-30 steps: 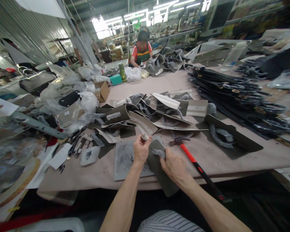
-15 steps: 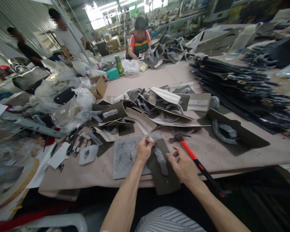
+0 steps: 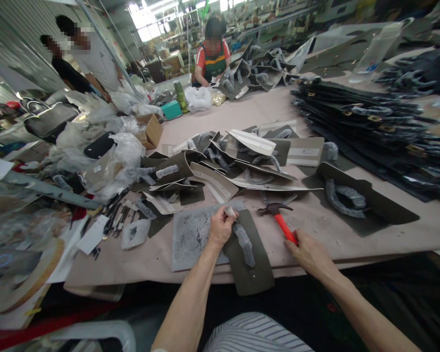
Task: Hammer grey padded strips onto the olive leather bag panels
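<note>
Over at the near edge of the tabletop (image 3: 220, 111), the person in the striped garment (image 3: 254, 335) has both hands busy. The left hand (image 3: 220, 229) pinches a small pale cylinder (image 3: 230, 211) between thumb and fingers, just above the upper end of a plastic-wrapped handle (image 3: 244, 244); from where I stand I can't tell whether its lower end touches anything. That handle lies along a dark olive panel (image 3: 258, 278), whose left side overlaps a scuffed grey slab (image 3: 190, 239) and whose lower end hangs past the tabletop's edge. The right hand (image 3: 310, 252) is wrapped round the red grip of a hammer (image 3: 285, 228), with the metal head pointing away, up and to the left, to the right of the panel; whether the head rests on the surface I can't make out. Just beyond the slab sits a loose heap of similar panels (image 3: 179, 166), some with pale undersides up, and another panel (image 3: 385, 210) with a wrapped handle lies off to the right. Behind that stands a thick stack of black pieces (image 3: 355, 127). Crumpled clear bags (image 3: 124, 151) crowd the left side beside a cardboard box (image 3: 153, 133). Across the tabletop, a co-worker (image 3: 212, 61) in an apron bends over more panels.
</note>
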### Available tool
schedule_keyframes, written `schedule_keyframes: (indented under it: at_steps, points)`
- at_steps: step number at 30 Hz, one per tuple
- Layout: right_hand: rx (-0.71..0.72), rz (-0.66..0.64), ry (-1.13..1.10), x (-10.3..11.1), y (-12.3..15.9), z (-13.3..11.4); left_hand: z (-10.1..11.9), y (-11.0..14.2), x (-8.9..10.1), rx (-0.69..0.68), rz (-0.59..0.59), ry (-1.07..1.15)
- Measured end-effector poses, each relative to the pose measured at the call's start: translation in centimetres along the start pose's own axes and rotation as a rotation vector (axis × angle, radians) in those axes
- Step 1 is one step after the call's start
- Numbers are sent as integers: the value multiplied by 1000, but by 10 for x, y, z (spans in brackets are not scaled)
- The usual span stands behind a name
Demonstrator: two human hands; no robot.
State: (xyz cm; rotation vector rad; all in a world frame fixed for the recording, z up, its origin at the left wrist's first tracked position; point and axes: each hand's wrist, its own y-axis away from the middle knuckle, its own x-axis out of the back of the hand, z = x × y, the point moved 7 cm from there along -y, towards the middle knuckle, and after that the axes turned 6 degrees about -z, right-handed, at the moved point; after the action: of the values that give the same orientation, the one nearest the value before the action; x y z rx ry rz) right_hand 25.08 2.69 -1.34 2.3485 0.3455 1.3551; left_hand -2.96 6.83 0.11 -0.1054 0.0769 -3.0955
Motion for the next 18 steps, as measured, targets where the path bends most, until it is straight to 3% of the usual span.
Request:
schedule_keyframes:
  at_steps: [4, 6, 7, 9, 11, 13, 16, 18]
  points:
    - [-95, -343, -800, -25, 22, -19, 11, 3, -4, -56, -17, -155]
    - [-121, -369, -958, -21, 36, -34, 16, 6, -6, -86, -21, -212]
    - [-78, -326, -933, -11, 40, -43, 17, 7, -7, -98, -23, -228]
    - [137, -144, -725, 20, 45, -66, 18, 9, -9, -116, -41, -253]
    - [369, 108, -403, 52, 50, -89, 18, 10, -10, -127, -55, -273]
    - [504, 249, -62, 66, 53, -106, 16, 10, -10, -129, -53, -284]
    - [588, 180, 309, 69, 48, -122, 12, 10, -9, -119, -41, -289]
    - [637, 189, 370, 87, 54, -134, 11, 10, -10, -122, -52, -286]
